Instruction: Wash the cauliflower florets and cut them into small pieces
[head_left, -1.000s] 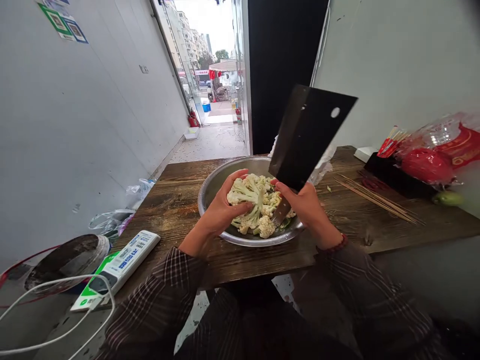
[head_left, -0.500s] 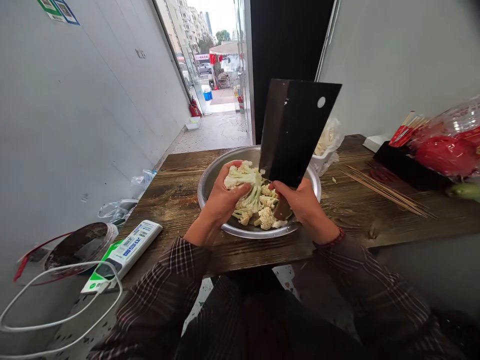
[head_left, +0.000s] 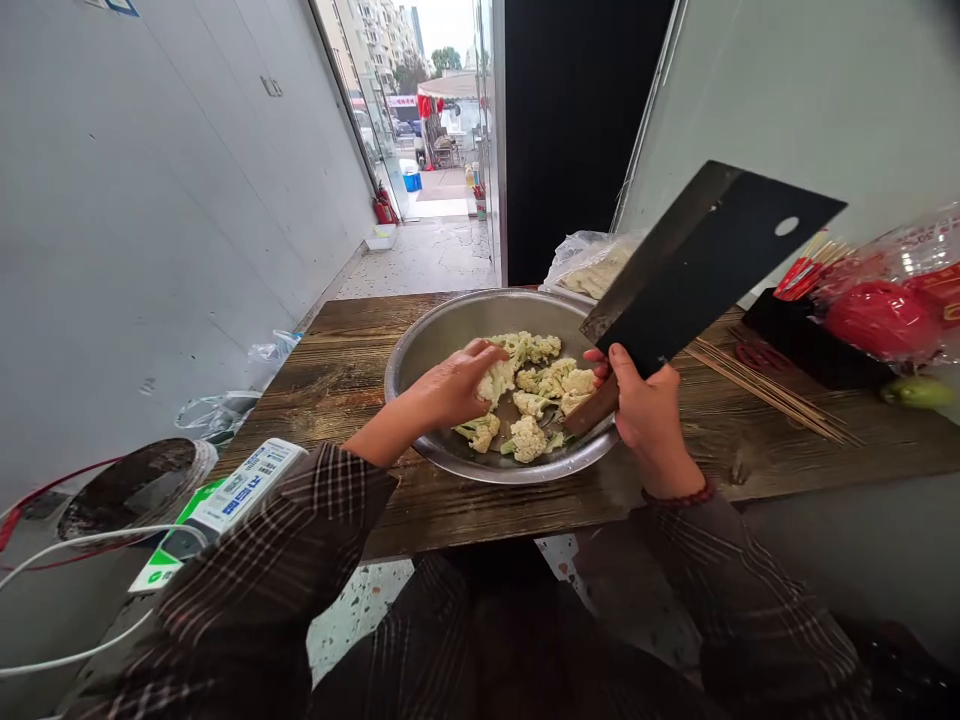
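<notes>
A wide metal bowl [head_left: 424, 345] rests on the wooden table, with several cauliflower florets [head_left: 527, 438] inside. My left hand [head_left: 459, 385] is down in the bowl's left half, its fingers curled round a cauliflower piece [head_left: 498, 380] that they partly cover. Over the bowl's right rim my right hand [head_left: 646, 405] is closed on the wooden handle of a cleaver [head_left: 705, 265]. The cleaver's broad dark blade, with a round hole near its corner, tilts up and to the right, clear of the cauliflower.
Behind the bowl lies a clear plastic bag [head_left: 589, 265] with pale contents. To the right are thin wooden skewers [head_left: 772, 390], a black box [head_left: 825, 345] and a red-wrapped bundle [head_left: 877, 315]. A white and blue box [head_left: 251, 485] and a white cable [head_left: 90, 535] are at left.
My left hand has turned over and lowered the cauliflower into the bowl. My right hand has moved right with the cleaver, whose blade now leans further to the right.
</notes>
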